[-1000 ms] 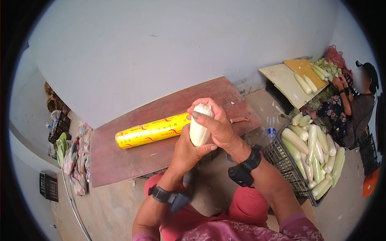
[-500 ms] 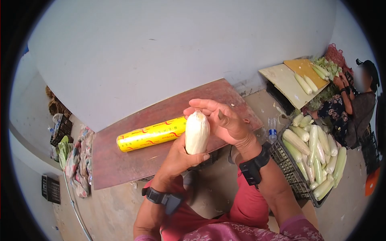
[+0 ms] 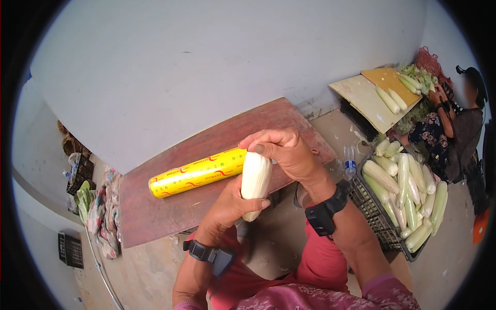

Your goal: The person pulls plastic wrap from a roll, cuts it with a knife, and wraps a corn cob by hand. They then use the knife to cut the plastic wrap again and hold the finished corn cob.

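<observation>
Upright over the near edge of the low reddish board, a pale ear of corn in its thin inner husk is held between my hands. My left hand wraps round its lower part, the thumb across the front. At the top end, my right hand is closed, thumb and fingers pinched on the tip and covering it. Just behind and left of the ear lies a yellow printed roll, its right end partly hidden by the corn and my hands.
The reddish board rests against the wall. To the right stand a black crate heaped with corn ears and a plastic bottle. Beyond, a person sits beside boards holding more ears. Bundled cloth lies left.
My right hand has gone from open fingers beside the ear to closed on its top. The ear sits slightly lower, its bottom end showing below my left hand.
</observation>
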`<state>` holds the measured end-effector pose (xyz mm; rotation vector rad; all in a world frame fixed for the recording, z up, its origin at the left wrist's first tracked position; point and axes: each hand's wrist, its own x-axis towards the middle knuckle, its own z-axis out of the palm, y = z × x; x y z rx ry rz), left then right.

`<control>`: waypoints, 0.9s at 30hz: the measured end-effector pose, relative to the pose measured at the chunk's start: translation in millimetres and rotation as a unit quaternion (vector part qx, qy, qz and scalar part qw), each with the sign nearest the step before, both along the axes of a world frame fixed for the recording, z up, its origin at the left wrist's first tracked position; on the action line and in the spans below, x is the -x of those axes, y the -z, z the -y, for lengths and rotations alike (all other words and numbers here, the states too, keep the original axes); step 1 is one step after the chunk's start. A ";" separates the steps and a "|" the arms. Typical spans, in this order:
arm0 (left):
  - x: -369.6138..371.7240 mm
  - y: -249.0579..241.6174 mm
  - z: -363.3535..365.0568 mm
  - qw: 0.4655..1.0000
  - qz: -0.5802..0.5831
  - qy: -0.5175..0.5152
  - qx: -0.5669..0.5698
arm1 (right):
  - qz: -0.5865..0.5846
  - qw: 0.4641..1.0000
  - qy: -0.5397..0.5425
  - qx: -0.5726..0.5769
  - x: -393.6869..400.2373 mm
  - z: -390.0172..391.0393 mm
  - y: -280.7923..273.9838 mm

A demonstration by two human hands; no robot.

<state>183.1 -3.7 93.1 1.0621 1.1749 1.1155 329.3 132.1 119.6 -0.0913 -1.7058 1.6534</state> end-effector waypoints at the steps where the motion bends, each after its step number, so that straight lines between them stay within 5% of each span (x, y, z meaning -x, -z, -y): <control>1: 0.2 -0.2 0.0 0.999 0.035 0.011 0.009 | 0.021 0.998 0.030 -0.044 -1.3 0.0 -1.5; 7: 5.4 1.6 -0.4 0.975 0.211 0.064 -0.021 | -0.215 0.959 -0.045 0.177 6.4 6.8 -2.2; 14: 3.6 7.2 -2.4 0.957 0.265 0.111 -0.042 | -0.140 0.944 -0.117 0.276 18.0 2.4 17.3; 17: 0.4 10.5 -2.8 0.956 0.265 0.126 -0.028 | -0.092 0.955 -0.173 0.223 18.9 11.4 13.6; 27: -8.9 7.7 -3.2 0.975 0.217 0.047 0.012 | -0.073 0.947 -0.017 0.312 23.4 2.9 16.5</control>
